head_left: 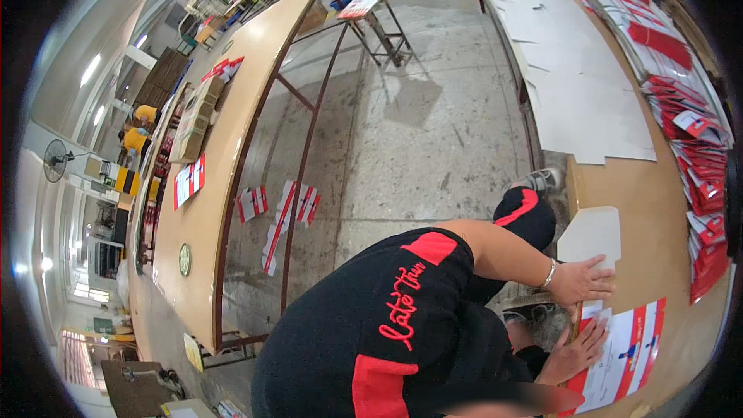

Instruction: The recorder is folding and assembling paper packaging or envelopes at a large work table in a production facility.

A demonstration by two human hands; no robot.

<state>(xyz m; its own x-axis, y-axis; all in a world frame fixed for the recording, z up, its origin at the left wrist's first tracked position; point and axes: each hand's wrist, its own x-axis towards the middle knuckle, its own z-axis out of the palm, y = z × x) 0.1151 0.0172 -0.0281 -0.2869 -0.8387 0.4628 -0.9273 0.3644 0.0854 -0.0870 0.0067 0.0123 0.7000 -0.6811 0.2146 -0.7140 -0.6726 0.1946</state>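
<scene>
My left hand, with a bracelet at the wrist, lies palm down with its fingers apart at the lower edge of a plain white card flap. Just below it, my right hand is stretched flat on a red and white printed card sheet. That sheet rests on the tan worktable at the right. Between the two hands shows a narrow strip of red and white card. Whether the white flap and the printed sheet are one piece I cannot tell.
White sheets cover the table's far part. Piles of red and white folded packages line its right side. Across the aisle stands a long table with a carton bundle. Printed pieces lie on the floor beside a stool.
</scene>
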